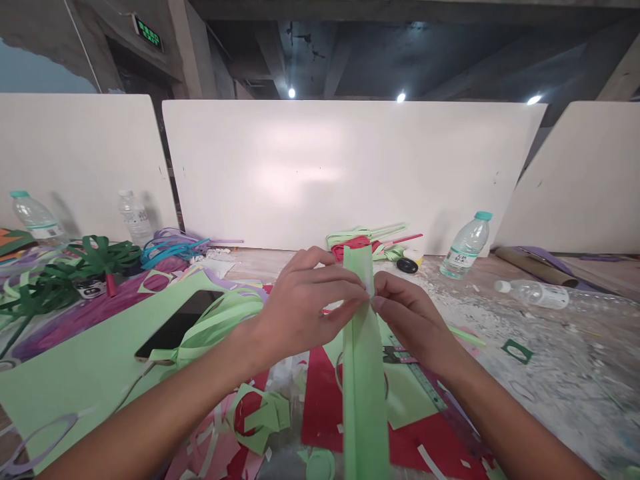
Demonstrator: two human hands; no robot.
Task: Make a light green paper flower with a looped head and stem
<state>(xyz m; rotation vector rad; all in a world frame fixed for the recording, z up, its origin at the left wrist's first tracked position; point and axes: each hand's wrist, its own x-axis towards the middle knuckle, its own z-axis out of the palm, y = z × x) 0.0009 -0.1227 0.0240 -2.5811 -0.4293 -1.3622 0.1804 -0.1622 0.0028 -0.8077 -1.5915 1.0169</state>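
Note:
A long light-green paper strip point(364, 393), creased lengthwise, stands nearly upright in front of me. My left hand point(303, 300) pinches its left side near the top with thumb and fingertips. On the opposite edge, my right hand point(413, 317) grips the paper between thumb and curled fingers, and the fingertips of both hands almost meet. Behind the strip lie scissors point(397, 355), partly covered by it, and a clear ruler point(429, 387). Beneath them are a light-green sheet point(407, 397) and red paper point(320, 407).
Left of me, a phone point(175, 323) with a cable rests on a large green sheet point(80, 360) beside looped green strips point(220, 327). Paper scraps point(257, 413) litter the front. A bottle point(466, 245) stands back right; another bottle point(545, 295) lies down. White boards point(350, 173) border the table.

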